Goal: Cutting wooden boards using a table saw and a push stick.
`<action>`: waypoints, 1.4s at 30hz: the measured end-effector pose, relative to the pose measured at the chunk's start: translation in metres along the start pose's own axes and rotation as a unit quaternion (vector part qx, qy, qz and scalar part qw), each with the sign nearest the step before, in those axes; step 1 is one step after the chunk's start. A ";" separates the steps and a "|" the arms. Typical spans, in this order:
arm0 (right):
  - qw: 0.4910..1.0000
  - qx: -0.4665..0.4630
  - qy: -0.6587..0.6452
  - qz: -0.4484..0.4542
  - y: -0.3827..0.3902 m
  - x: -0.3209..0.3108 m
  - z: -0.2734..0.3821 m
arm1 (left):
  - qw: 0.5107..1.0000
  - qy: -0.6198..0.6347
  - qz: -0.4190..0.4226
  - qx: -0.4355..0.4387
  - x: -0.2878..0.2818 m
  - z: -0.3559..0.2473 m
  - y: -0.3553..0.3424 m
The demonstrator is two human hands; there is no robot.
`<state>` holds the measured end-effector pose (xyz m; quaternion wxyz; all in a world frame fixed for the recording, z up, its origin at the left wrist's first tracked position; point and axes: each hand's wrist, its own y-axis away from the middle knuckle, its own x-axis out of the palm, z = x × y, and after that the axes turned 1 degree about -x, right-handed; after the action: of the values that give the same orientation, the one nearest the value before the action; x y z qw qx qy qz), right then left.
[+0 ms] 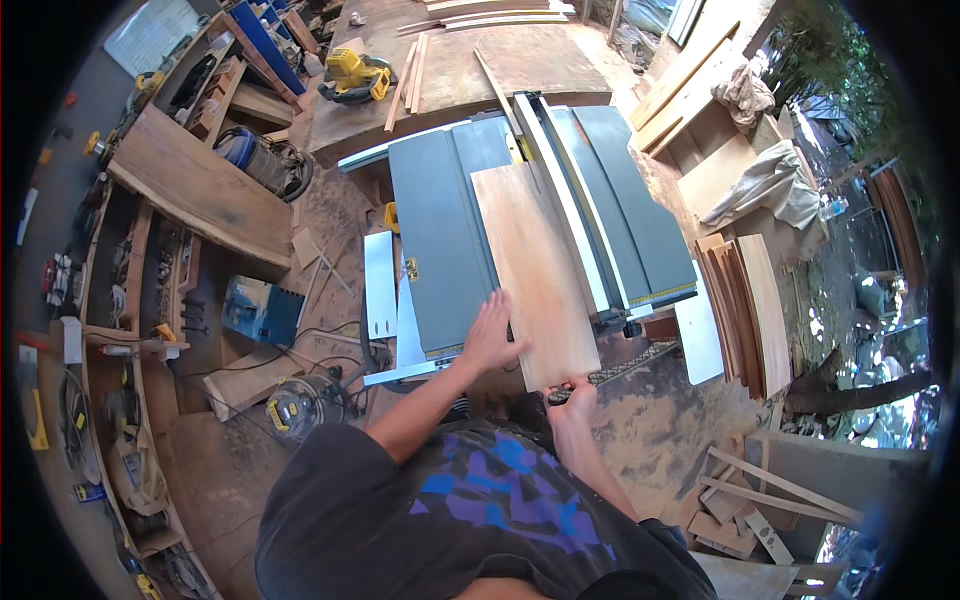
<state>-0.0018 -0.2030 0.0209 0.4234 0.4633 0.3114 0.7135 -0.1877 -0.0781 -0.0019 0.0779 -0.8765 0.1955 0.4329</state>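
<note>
A wide, pale wooden board point(540, 270) lies lengthwise on the grey top of a table saw point(425, 220), its near end overhanging the front edge. The long fence point(572, 215) runs along the board's right side. Beyond the board's far end, the yellow and pale blade area point(521, 148) is partly visible. My left hand point(492, 335) rests at the board's left edge near the front, fingers stretched out, thumb toward the wood. At the near end, my right hand point(572, 402) is closed on the board's end edge; a small dark patch shows among its fingers.
A yellow circular saw point(356, 76) and thin strips stand on the workbench point(480, 65) behind. Upright boards point(745, 310) lean at right. Left are a shop vacuum point(262, 160), a blue toolbox point(262, 308), a router-like machine point(308, 404) and floor cords. Offcuts point(735, 520) lie lower right.
</note>
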 end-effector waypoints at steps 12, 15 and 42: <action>0.999 -0.015 0.013 0.025 -0.007 0.043 -0.008 | 0.991 -0.085 -0.016 0.099 -0.022 -0.017 0.013; 0.999 -0.021 0.030 0.041 -0.002 0.038 -0.007 | 0.989 -0.101 -0.032 0.106 -0.021 -0.005 0.003; 0.486 -0.360 0.787 0.125 0.147 -0.015 0.123 | 0.981 -0.184 -0.002 0.064 -0.057 0.049 -0.100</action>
<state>0.0688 -0.2759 0.1840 0.0377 -0.4495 0.1696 0.8762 -0.2143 0.0437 0.0099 0.1694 -0.7756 0.2035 0.5730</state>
